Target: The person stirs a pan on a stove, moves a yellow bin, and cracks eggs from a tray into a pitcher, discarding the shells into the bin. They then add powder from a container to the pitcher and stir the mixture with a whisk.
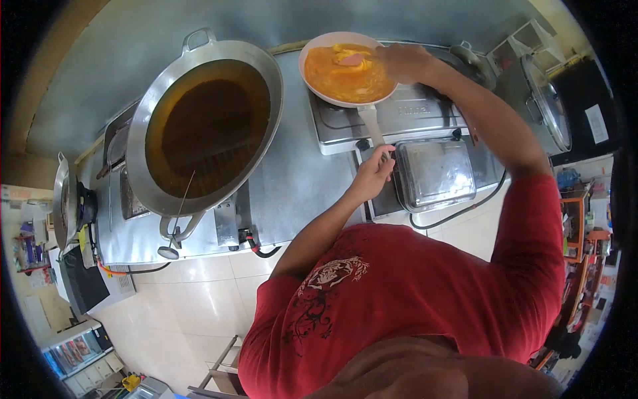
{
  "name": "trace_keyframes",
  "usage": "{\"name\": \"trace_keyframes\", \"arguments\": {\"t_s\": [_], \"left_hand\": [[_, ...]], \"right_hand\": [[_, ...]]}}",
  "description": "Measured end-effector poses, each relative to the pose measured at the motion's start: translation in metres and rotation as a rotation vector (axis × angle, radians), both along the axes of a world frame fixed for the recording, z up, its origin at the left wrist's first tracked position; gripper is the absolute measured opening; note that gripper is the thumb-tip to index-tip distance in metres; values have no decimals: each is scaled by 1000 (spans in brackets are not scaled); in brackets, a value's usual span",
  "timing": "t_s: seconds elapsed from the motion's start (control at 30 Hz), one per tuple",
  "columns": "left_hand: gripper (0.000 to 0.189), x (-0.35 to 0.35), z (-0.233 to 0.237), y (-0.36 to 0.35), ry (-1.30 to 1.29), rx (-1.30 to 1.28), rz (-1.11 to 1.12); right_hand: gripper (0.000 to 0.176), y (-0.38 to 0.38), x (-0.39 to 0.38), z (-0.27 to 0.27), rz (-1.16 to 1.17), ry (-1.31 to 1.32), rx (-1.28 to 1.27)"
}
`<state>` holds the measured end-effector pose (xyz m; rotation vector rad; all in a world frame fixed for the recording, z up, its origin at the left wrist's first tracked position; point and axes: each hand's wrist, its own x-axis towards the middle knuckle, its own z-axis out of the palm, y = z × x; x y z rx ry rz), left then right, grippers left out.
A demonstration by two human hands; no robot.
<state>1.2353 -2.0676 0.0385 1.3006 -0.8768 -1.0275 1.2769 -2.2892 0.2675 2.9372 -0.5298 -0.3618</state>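
A light-coloured frying pan (382, 94) sits on the steel gas stove (335, 126), with orange, egg-like liquid (332, 80) in it. My left hand (374, 174) is closed round the pan's pale handle (371, 125). Over the pan's right rim is my right hand (405, 64), blurred, its fingers not clear. A reddish spatula head (351, 60) lies in the liquid among yellow, partly set bits; its link to my right hand cannot be made out.
On the left stands a large wok (271, 73) of dark oil, a thin metal rod (185, 201) leaning on its rim. A clear-lidded container (435, 174) is right of the handle. Far right is a big lidded pot (541, 123); a hose (458, 216) hangs at the counter's front.
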Motion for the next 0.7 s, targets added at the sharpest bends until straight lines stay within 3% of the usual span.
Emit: {"name": "trace_keyframes", "arguments": {"t_s": [0.2,0.3,0.5,0.6,0.7], "left_hand": [[19,-4,-3,-19,194,42,32],[20,-5,4,-19,236,51,19],[26,-16,-6,-23,269,-4,91],[25,-21,-19,-28,235,-39,136],[24,-23,-27,-31,212,-71,181]], "right_hand": [[29,35,-60,58,80,16,31],[29,32,-76,41,189,33,132],[38,31,-39,-13,127,165,274],[42,42,-20,-17,97,39,307],[48,2,7,-72,261,-92,258]]}}
